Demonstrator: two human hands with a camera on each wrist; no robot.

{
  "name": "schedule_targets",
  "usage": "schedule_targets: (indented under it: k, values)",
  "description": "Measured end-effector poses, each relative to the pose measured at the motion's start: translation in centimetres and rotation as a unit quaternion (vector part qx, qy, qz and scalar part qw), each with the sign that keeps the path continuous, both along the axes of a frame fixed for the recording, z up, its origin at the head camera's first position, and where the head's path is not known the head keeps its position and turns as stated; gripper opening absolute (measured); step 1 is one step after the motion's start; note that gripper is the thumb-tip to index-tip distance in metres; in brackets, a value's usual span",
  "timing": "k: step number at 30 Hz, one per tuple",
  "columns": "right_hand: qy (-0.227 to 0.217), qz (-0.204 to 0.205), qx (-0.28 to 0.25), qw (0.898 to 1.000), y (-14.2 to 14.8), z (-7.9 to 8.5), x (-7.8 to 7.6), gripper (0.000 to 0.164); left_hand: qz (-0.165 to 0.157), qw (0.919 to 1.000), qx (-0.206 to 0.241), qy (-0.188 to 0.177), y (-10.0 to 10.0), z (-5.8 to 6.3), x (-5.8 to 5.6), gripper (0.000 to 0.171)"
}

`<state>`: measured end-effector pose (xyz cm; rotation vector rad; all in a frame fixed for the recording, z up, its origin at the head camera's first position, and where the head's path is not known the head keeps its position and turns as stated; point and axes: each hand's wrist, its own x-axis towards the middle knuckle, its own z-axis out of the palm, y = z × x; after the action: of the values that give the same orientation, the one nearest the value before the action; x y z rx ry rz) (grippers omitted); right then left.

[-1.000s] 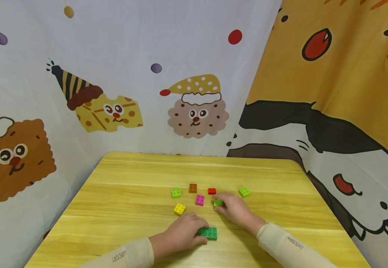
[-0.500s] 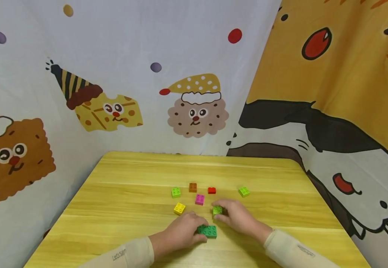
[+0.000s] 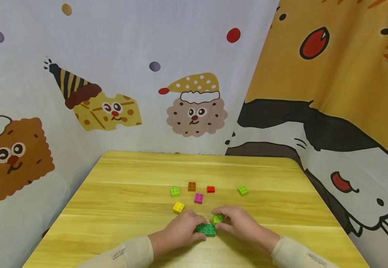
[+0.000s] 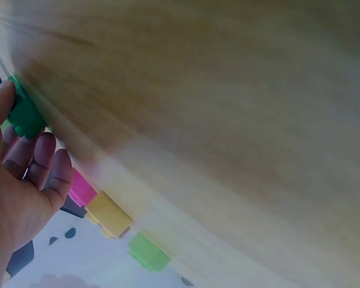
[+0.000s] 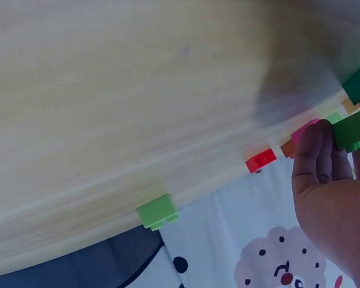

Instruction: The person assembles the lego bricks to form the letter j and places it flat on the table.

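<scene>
The left hand (image 3: 180, 229) pinches the dark green brick (image 3: 208, 230) by its left end, the right end exposed; the right hand (image 3: 242, 226) grips a lime block (image 3: 218, 218) between thumb and fingers (image 3: 226, 210) just past that end, contact uncertain. A yellow block (image 3: 178, 207) lies near, beyond the left hand. Wide stretches of tabletop (image 3: 130, 182) separate both hands from the left, right and far edges.

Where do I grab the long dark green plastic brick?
Probably the left end of that long green brick, from the left, pinching its flat long sides as the left hand does. It's studs-up, and the right hand holds a square light green plastic brick near the right end.
</scene>
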<state>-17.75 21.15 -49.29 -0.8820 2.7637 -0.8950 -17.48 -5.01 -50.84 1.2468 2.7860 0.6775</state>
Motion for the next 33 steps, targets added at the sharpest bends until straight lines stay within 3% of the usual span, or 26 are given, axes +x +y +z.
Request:
schedule_targets:
  k: [7,12,19,23,33]
  values:
    - [-0.001,0.023,-0.01,1.0,0.0,0.0,0.9,0.037,-0.007,0.9999,0.008,0.009,0.0,-0.1,-0.2,0.031]
    - [0.031,0.04,-0.008,0.999,-0.2,-0.4,1.2,0.04,-0.011,0.9998,0.012,0.011,0.0,-0.2,-0.3,0.029]
    - [0.096,0.073,-0.017,0.993,-0.6,-0.7,1.5,0.024,-0.004,0.9999,0.012,-0.005,0.0,-0.3,-0.2,0.027]
    - [0.132,0.087,-0.023,0.987,-0.8,-0.9,1.5,0.023,0.002,0.9999,0.012,-0.01,0.0,-0.3,-0.1,0.027]
    - [0.119,0.075,-0.016,0.99,-1.0,-1.5,1.8,0.021,0.007,0.9997,0.017,-0.017,0.0,-0.4,0.0,0.027]
